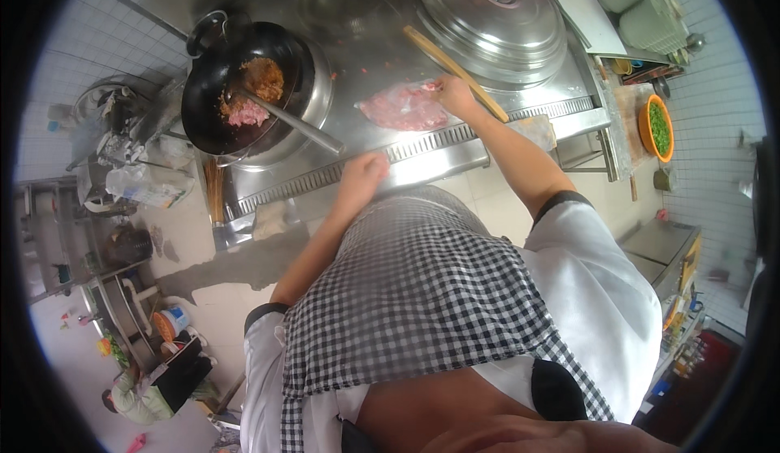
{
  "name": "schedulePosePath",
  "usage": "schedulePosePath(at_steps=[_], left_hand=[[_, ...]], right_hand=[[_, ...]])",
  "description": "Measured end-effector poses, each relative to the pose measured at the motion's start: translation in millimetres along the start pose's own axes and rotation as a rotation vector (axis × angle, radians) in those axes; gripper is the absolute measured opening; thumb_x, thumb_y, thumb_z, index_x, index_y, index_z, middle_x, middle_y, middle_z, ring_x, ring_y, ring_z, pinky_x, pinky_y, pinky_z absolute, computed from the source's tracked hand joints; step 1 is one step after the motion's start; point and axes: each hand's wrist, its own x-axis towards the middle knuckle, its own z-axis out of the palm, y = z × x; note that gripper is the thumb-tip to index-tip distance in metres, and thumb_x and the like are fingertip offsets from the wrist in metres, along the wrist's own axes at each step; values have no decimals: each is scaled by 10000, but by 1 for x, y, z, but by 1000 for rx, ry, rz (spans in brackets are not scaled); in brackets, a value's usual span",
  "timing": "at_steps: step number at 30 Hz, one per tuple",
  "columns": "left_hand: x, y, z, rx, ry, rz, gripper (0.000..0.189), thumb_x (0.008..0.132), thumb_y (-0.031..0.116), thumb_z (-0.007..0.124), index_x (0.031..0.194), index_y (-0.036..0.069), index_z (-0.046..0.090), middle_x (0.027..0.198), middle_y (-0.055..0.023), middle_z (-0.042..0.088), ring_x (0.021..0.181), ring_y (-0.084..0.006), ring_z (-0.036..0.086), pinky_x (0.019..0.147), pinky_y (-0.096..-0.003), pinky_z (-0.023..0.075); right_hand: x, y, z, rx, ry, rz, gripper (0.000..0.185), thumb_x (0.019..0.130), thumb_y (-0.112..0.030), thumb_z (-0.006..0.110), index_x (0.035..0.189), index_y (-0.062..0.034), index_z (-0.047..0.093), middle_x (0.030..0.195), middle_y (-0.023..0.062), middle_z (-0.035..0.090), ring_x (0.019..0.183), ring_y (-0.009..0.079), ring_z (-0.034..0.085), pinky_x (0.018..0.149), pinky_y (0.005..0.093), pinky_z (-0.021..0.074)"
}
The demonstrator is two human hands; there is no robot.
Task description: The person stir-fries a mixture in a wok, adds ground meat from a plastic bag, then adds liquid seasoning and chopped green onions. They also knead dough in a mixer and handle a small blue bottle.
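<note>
My right hand [456,96] grips the gathered end of a clear plastic bag of raw pink meat [403,108], which lies on the stainless steel stove top [359,57]. My left hand [364,176] is curled and blurred by the counter's front edge, just below the ladle's handle end; whether it holds anything is unclear. To the left stands a black wok [204,115] on a burner. In it are browned crumbly food [265,79] and a pink lump of raw minced meat [247,113]. A metal ladle [298,125] leans in the wok, handle over the rim.
A wooden stick [454,70] lies beside my right hand, against a large lidded steel pot [487,20]. A slotted drain [420,143] runs along the stove front. Chopped greens fill an orange basin [657,127] at right. Another person [143,398] is at lower left.
</note>
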Motion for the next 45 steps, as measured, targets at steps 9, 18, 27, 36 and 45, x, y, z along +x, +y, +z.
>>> schedulePosePath(at_steps=[9,18,27,36,45], left_hand=[[121,10,54,540,-87,299,327,970,139,557,1261,14,639,1106,-206,719,941,-315,720,843,-435,547],[172,32,73,965,-8,84,260,957,174,546,1092,65,739,1095,-195,735,1055,-363,700,885,-452,553],[121,110,38,1092,22,109,239,916,215,612,1028,48,743,1046,-198,736,974,-380,720,842,-471,576],[116,126,7,1268,51,96,230,908,64,538,1033,-12,715,1027,-235,727,976,-388,720,850,-461,584],[157,99,-21,1375,159,231,277,942,78,512,1145,-14,676,1129,-222,698,1023,-376,710,883,-437,583]], right_hand=[[-19,-10,-17,16,46,15,236,780,-121,754,997,-34,719,845,201,711,778,376,696,722,418,553],[-35,13,-18,101,60,-180,116,859,-119,655,901,-51,739,885,204,691,846,411,663,772,463,537],[-35,15,-24,82,53,-215,69,867,-83,663,880,-53,724,912,169,668,846,386,653,769,455,520],[-34,2,-36,75,2,-320,40,877,-90,657,879,-75,694,920,153,633,838,388,636,734,453,508],[-49,7,-35,66,-11,-224,59,878,-86,612,848,-53,650,908,178,647,835,416,633,762,502,509]])
